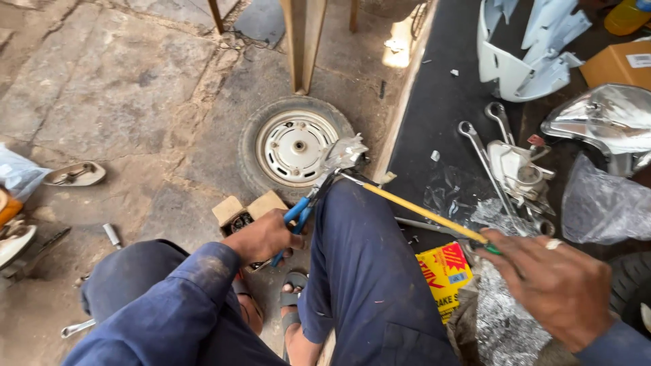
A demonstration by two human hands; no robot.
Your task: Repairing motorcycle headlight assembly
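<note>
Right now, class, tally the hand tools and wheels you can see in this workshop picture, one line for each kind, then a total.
Pliers, in the left hand: 1
Screwdriver, in the right hand: 1
Spanners on the black mat: 2
Spanner on the floor by the left knee: 1
Wheel: 1
Total: 6

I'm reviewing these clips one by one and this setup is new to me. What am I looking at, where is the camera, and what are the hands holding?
There is no machine here: a person in blue work clothes sits low, filmed by a camera on their own head looking down. The left hand grips blue-handled pliers clamped on a small shiny metal part. The right hand holds a yellow-shafted tool reaching toward that part. On the stone floor lies a small wheel; spanners lie on a dark mat.
</note>
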